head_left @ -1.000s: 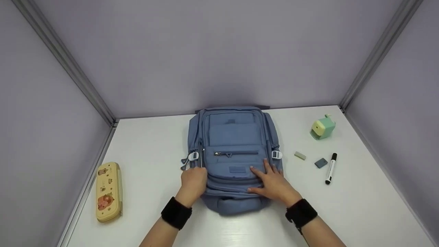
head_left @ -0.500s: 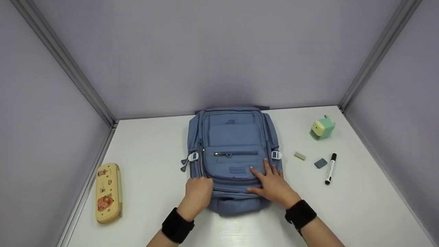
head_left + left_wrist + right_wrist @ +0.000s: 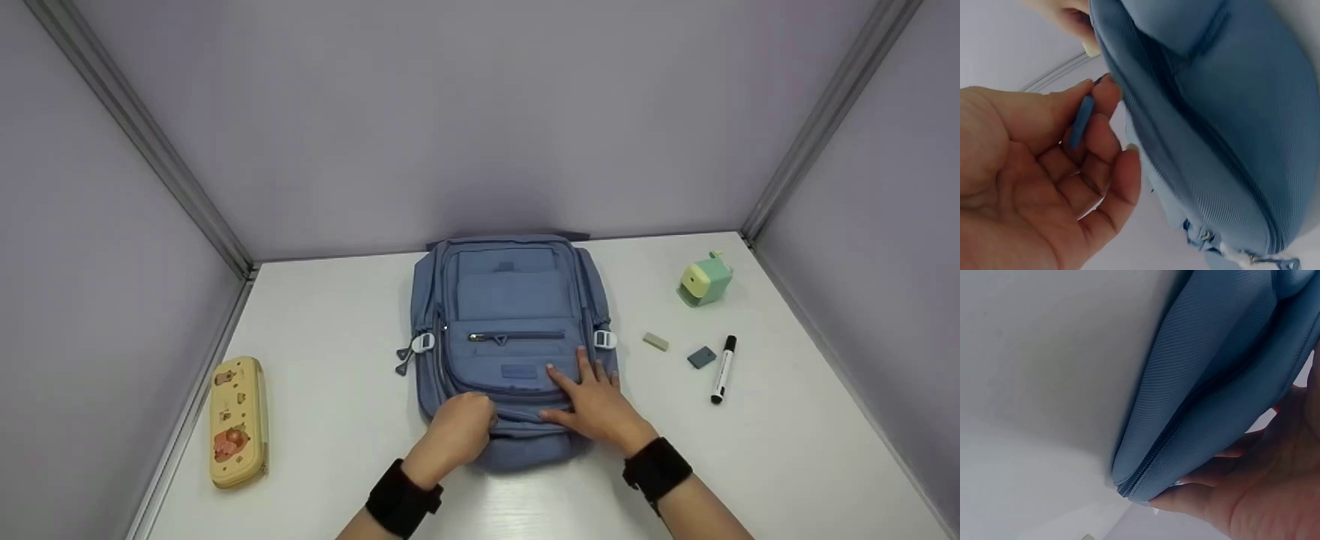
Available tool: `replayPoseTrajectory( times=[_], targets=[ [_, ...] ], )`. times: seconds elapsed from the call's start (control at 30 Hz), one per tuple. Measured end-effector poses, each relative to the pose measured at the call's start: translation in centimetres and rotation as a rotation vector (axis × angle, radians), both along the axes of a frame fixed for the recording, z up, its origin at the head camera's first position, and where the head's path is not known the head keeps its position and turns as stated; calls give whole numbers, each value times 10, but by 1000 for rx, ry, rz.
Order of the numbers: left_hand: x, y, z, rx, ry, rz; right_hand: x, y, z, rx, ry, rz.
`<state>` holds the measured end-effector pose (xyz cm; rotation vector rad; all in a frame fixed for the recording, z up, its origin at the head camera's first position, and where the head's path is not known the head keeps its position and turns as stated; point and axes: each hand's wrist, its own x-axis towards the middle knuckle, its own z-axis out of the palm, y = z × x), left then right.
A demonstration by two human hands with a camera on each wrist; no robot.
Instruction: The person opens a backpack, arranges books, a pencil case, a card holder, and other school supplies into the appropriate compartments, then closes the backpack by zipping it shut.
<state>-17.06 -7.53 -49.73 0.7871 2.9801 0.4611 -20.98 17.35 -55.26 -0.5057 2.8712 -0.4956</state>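
A blue backpack (image 3: 514, 292) lies on its back on the white table, front pockets up. My left hand (image 3: 461, 427) is at its lower left edge; the left wrist view shows thumb and curled fingers pinching a blue zipper pull (image 3: 1081, 122) beside a zipper track (image 3: 1224, 152). Spread over the lower right of the bag, my right hand (image 3: 600, 405) rests with its fingers extended. In the right wrist view that hand (image 3: 1269, 484) lies against the fabric, near another stretch of zipper (image 3: 1154, 453). The head view hides the pinched pull behind the left hand.
At the left of the table (image 3: 330, 315) lies a yellow pencil case (image 3: 236, 420). To the right are a green and yellow pencil sharpener (image 3: 705, 280), a small pale block (image 3: 655, 341), a dark grey block (image 3: 702, 357) and a black-capped marker (image 3: 724, 370). Grey panels enclose the table.
My left hand has moved along the bag's left edge, toward me and to the right, round the lower corner. The right hand has stayed in place.
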Motion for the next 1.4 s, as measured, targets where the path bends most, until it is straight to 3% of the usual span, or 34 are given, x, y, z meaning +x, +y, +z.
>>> replayPoseTrajectory(
  times=[0.3,0.5,0.67,0.9,1.17,1.4],
  targets=[
    [-5,24,-9,55,15,36,-1,0,0,9,-5,-6],
    [-4,30,-15,20,88,26,1,0,1,4,18,2],
    [-6,30,-15,22,146,67,2,-5,2,-3,174,61],
    [-8,29,-13,159,144,121,4,-26,4,-197,463,252],
    [-7,23,-16,382,201,54,7,-46,6,-278,494,307],
    [-7,17,-13,412,109,-14,9,-52,-1,-362,501,332]
  ],
)
